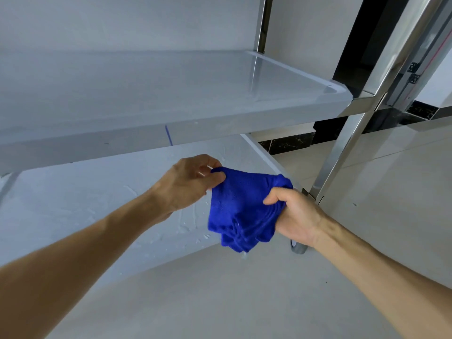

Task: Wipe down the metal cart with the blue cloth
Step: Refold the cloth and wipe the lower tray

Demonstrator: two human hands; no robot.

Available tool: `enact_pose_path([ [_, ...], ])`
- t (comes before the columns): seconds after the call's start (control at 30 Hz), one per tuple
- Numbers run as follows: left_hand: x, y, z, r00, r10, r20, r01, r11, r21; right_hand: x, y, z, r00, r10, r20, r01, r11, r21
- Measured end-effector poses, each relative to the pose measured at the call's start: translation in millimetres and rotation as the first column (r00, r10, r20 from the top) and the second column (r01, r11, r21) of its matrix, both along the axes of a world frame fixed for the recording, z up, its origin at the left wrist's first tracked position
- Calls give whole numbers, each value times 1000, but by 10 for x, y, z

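Bunched blue terry cloth (241,206) held in the air between both hands, above the wet lower shelf (73,204) of the stainless steel cart (342,152). Left hand (188,182) fingers pinch its top corner; right hand (297,216) fingers clench the gathered folds. Step looks like refolding; next, press cloth down onto the streaked shelf.

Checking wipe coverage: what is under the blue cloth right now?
The blue cloth, held by the left hand and right hand, hangs over the cart's lower shelf, streaked wet. The shelf edge directly behind the cloth is hidden.

cloth (241,209) between both hands, above cart's lower shelf (97,192)
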State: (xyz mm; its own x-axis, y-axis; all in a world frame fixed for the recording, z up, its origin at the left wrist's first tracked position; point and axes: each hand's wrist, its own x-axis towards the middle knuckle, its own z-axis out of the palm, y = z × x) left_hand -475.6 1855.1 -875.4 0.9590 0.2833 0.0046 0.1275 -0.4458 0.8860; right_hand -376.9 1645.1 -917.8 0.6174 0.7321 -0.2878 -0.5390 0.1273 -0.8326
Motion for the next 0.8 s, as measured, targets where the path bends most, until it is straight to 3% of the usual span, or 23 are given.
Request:
enact_pose_path([
  [0.17,142,-25,48,999,36,11,-36,999,7,70,-134,77,995,-41,87,52,990,-127],
  [0.3,451,-129,153,981,135,139,-123,988,-93,339,-127,434,962,-169,216,206,965,-163],
  [0.37,649,-173,250,970,154,190,-123,979,-162,502,-64,669,865,-296,404,357,930,-83],
  [0.43,803,-192,291,976,121,179,-91,981,-169,600,-10,811,708,-336,621,453,891,-35],
  [0.5,844,-158,240,985,125,122,-107,983,-149,617,3,753,557,-185,810,499,854,-148],
  [0.53,813,-112,185,985,142,100,-128,982,-136,618,-18,650,517,-27,855,473,842,-259],
  [0.57,757,-56,114,984,156,81,-146,982,-120,576,-38,526,502,201,841,387,818,-426],
  [0.63,611,106,-66,990,141,13,-142,988,64,449,-96,275,433,652,622,156,626,-764],
  [0.67,524,203,-161,992,117,-37,-104,964,243,430,-117,161,391,722,571,115,577,-809],
  [0.7,419,301,-254,993,95,-77,-57,918,393,449,-115,77,377,699,608,128,611,-781],
  [0.77,162,480,-434,994,29,-109,34,848,529,550,-58,-33,338,550,764,284,714,-640],
  [0.8,24,554,-525,994,-9,-104,66,825,561,600,-7,-87,277,537,797,359,712,-604],
])
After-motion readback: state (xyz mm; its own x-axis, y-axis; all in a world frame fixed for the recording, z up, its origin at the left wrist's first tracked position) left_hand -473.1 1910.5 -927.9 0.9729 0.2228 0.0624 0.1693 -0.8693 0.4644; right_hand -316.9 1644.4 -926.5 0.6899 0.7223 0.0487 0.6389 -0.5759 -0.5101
